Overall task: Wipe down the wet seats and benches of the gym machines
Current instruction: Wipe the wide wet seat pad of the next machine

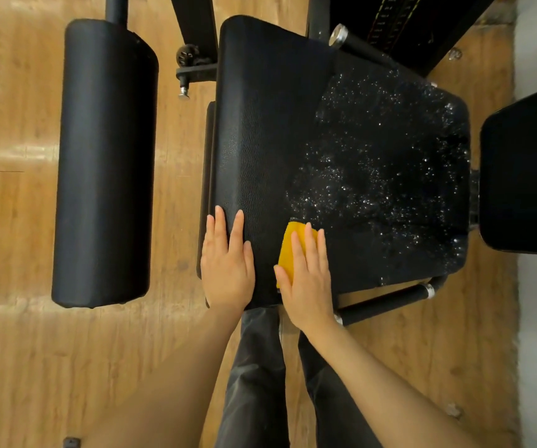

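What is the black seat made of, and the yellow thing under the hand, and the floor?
The seat looks like padded vinyl or faux leather: pebbled grain, slight sheen, water beading on it. The yellow cloth seems soft, woven fabric, maybe microfibre. The floor looks like glossy wood or wood-look laminate, with grain lines and plank seams.

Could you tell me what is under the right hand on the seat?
A yellow cloth lies under the right hand, pressed flat onto the black seat. The cloth's covered part is hidden.

Right hand (306, 273) hides most of yellow cloth (288, 250); pad (525, 169) at right cut off by edge.
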Demonstrator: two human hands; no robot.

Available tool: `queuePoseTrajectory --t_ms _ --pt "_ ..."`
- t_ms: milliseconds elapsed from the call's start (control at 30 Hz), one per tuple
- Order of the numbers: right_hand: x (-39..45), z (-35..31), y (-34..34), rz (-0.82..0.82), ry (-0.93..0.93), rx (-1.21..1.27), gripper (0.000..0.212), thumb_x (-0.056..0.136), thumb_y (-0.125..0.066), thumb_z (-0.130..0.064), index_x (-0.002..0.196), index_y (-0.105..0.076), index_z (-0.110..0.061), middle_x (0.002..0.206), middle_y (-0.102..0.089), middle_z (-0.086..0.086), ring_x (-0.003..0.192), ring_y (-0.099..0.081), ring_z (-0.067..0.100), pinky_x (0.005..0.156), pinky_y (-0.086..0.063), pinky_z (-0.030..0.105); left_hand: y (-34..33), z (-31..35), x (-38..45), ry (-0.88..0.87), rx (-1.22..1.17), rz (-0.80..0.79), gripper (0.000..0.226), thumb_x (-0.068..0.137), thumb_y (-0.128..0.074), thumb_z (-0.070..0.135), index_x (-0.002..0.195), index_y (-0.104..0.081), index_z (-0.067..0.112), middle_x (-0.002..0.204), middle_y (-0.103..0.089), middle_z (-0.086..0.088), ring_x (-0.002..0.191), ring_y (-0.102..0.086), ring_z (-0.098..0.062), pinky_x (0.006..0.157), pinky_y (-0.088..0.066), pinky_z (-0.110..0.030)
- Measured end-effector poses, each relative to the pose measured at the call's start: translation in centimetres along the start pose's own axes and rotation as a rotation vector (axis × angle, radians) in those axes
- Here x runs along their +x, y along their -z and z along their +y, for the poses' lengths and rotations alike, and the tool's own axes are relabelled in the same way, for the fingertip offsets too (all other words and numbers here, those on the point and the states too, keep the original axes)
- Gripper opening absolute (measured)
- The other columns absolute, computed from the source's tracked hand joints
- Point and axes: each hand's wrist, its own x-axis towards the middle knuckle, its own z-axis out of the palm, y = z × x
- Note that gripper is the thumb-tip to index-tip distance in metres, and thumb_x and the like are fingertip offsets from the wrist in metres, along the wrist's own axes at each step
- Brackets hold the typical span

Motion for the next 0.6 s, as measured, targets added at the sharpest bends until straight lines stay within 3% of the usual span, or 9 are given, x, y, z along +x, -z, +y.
queuePoseTrajectory --t_ms 300,467,600 --pt "13.9 -1.3 3.3 0.087 0.125 -0.059 0.055 0.1 -0.04 -0.036 0.148 -0.031 -0.011 0.159 -0.018 0.009 0.148 -0.008 0.032 0.113 -0.03 0.047 -0.2 0.0 -0.1 -0.008 0.028 0.01 0.051 0.1 -0.028 0.031 0.15 -0.028 0.02 0.16 -0.017 -0.012 0.148 -0.014 -0.029 0.115 -0.03 -0.044" --pt "7.6 -0.9 1.5 0.123 0.117 0.005 0.058 0.098 -0.036 -0.038 0.145 -0.036 -0.005 0.158 -0.022 0.009 0.148 -0.01 0.027 0.117 -0.013 0.034 -0.1 0.0 -0.1 -0.014 0.024 0.006 0.052 0.1 -0.029 0.031 0.151 -0.027 0.021 0.16 -0.017 -0.013 0.148 -0.014 -0.029 0.114 -0.031 -0.046" --pt "-2.2 -0.6 -1.6 0.066 0.04 -0.034 0.06 0.095 -0.043 -0.037 0.146 -0.033 -0.007 0.158 -0.023 0.008 0.148 -0.012 0.026 0.115 -0.018 0.039 -0.1 0.1 -0.1 -0.011 0.031 0.001 0.051 0.1 -0.032 0.03 0.15 -0.028 0.02 0.16 -0.017 -0.013 0.148 -0.014 -0.03 0.114 -0.032 -0.047"
